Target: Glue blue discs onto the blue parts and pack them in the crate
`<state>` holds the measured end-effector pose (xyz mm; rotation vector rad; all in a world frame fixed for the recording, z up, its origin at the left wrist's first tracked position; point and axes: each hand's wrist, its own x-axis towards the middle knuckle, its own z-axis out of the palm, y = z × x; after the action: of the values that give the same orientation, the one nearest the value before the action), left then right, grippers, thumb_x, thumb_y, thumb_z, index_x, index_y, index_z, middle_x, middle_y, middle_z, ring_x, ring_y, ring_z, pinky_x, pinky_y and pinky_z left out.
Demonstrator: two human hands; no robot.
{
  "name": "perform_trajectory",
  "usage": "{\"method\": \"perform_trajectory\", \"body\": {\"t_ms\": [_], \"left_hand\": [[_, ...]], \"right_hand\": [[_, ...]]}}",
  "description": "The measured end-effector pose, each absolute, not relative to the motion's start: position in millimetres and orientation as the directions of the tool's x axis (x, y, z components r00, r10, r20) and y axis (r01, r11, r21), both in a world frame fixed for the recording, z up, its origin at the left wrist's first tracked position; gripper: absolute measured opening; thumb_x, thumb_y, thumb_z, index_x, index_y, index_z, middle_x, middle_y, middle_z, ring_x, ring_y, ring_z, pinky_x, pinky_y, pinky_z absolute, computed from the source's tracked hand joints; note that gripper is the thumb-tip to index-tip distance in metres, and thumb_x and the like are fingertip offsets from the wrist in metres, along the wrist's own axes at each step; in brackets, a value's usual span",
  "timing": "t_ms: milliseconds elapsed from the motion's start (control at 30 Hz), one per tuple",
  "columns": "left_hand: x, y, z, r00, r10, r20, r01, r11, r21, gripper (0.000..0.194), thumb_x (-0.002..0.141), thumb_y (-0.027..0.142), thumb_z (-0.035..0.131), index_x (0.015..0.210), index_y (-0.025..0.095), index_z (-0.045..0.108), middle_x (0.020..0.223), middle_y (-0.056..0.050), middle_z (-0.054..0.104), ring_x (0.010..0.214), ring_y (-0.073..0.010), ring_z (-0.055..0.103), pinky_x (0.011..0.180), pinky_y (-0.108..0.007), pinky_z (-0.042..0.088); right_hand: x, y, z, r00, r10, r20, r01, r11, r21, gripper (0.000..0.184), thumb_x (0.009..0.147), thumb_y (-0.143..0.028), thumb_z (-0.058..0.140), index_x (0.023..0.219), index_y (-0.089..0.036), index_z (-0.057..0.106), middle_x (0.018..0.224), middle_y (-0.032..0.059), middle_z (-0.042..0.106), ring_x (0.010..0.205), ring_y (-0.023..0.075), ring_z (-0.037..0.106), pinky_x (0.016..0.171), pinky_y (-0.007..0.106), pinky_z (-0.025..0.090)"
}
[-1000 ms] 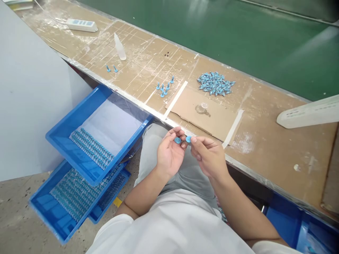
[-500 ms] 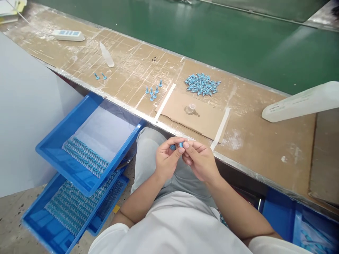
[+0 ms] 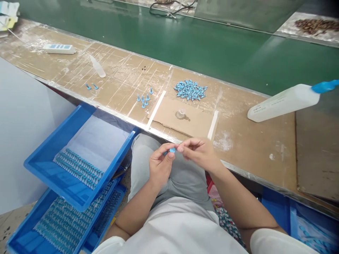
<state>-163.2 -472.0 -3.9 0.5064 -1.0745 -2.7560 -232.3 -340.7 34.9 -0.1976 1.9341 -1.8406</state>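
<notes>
My left hand (image 3: 159, 164) and my right hand (image 3: 198, 151) meet fingertip to fingertip above my lap, just in front of the bench edge. Between them they pinch a small blue part (image 3: 172, 150); most of it is hidden by the fingers. A heap of the same blue parts (image 3: 190, 89) lies on the cardboard bench top (image 3: 251, 141) beyond my hands. Several more blue parts (image 3: 144, 99) stand upright to the left of the heap, and two (image 3: 91, 86) lie farther left.
Stacked blue trays (image 3: 53, 176) with rows of blue parts sit at my left knee. On the bench are a clear cup (image 3: 181, 114), a small clear bottle (image 3: 97, 67), a white power strip (image 3: 58, 48) and a white bottle (image 3: 283, 102) with a blue cap. A green conveyor belt (image 3: 212, 46) runs behind.
My hands have closed together: the two blue pieces held apart a second ago now sit as one between the fingertips. The view has tilted up, showing more of the belt.
</notes>
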Motion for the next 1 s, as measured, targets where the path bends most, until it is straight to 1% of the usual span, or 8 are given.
{"method": "perform_trajectory", "body": {"t_ms": [67,133,267,367,500,700,833,1000], "left_hand": [[-164.9,-474.8,-4.2,-0.941,-0.242,-0.236,0.036,-0.766,0.641,0.023,0.072,0.03,0.082,0.094,0.024,0.078,0.091,-0.005,0.074,0.066,-0.0053,0.058,0.057,-0.017,0.046],[-166.8,-478.2,-3.5,-0.935,-0.218,-0.279,0.013,-0.81,0.587,0.024,0.073,0.028,0.082,0.096,0.023,0.077,0.092,-0.005,0.075,0.066,-0.0038,0.059,0.057,-0.015,0.046],[-168.5,-481.3,-2.3,-0.891,-0.177,-0.418,-0.07,-0.856,0.512,0.027,0.07,0.022,0.083,0.096,0.019,0.076,0.097,-0.005,0.075,0.081,-0.0073,0.069,0.072,-0.016,0.054],[-166.7,-480.1,-4.6,-0.868,-0.152,-0.473,-0.111,-0.868,0.483,0.029,0.069,0.017,0.083,0.097,0.017,0.076,0.098,-0.005,0.076,0.085,-0.0089,0.071,0.081,-0.017,0.056],[-163.0,-479.3,-9.8,-0.854,-0.129,-0.504,-0.149,-0.867,0.476,0.028,0.071,0.015,0.081,0.098,0.016,0.076,0.101,-0.006,0.076,0.087,-0.0102,0.073,0.081,-0.016,0.057],[-165.5,-480.9,-12.7,-0.84,-0.118,-0.529,-0.175,-0.864,0.471,0.026,0.071,0.014,0.081,0.097,0.017,0.076,0.099,-0.005,0.077,0.083,-0.0096,0.073,0.077,-0.016,0.058],[-170.2,-480.3,-14.8,-0.84,-0.103,-0.532,-0.2,-0.854,0.48,0.028,0.071,0.015,0.081,0.098,0.017,0.076,0.1,-0.005,0.077,0.084,-0.0101,0.073,0.078,-0.016,0.058],[-172.9,-480.3,-16.1,-0.835,-0.105,-0.541,-0.203,-0.854,0.479,0.029,0.07,0.015,0.082,0.098,0.015,0.076,0.1,-0.007,0.077,0.083,-0.0101,0.073,0.079,-0.017,0.057]], "right_hand": [[-259.5,-332.2,32.1,-0.982,-0.178,-0.057,0.015,0.228,-0.974,0.028,0.072,-0.045,0.08,0.077,-0.018,0.074,0.062,0.0017,0.065,0.05,0.0124,0.051,0.049,0.027,0.041],[-299.3,-320.0,21.6,-0.985,0.043,0.165,-0.13,0.432,-0.892,0.028,0.079,-0.046,0.072,0.084,-0.018,0.075,0.068,0.0036,0.068,0.055,0.0148,0.055,0.057,0.03,0.045],[-386.3,-298.1,-12.9,-0.937,-0.054,0.344,-0.266,0.748,-0.608,0.03,0.084,-0.04,0.065,0.104,-0.019,0.074,0.096,0.0091,0.072,0.071,0.0202,0.063,0.08,0.038,0.05],[-427.7,-292.5,-30.3,-0.931,-0.095,0.352,-0.266,0.836,-0.479,0.032,0.086,-0.036,0.059,0.109,-0.018,0.073,0.108,0.0128,0.069,0.09,0.0264,0.065,0.089,0.042,0.049],[-449.2,-287.0,-35.2,-0.942,-0.126,0.31,-0.252,0.877,-0.41,0.033,0.085,-0.036,0.057,0.109,-0.019,0.073,0.112,0.014,0.068,0.101,0.0307,0.063,0.091,0.044,0.049],[-465.6,-256.8,-36.5,-0.963,-0.015,0.268,-0.137,0.886,-0.444,0.039,0.089,-0.036,0.048,0.114,-0.015,0.069,0.103,0.0153,0.072,0.089,0.0291,0.066,0.089,0.045,0.05],[-471.2,-246.7,-37.5,-0.943,-0.198,0.267,-0.292,0.876,-0.383,0.034,0.082,-0.038,0.06,0.11,-0.021,0.07,0.099,0.01,0.073,0.083,0.0252,0.066,0.086,0.041,0.051],[-472.1,-246.0,-35.8,-0.953,-0.23,0.196,-0.294,0.853,-0.43,0.028,0.08,-0.036,0.066,0.103,-0.022,0.072,0.09,0.0075,0.074,0.079,0.0227,0.067,0.076,0.036,0.052]]}}
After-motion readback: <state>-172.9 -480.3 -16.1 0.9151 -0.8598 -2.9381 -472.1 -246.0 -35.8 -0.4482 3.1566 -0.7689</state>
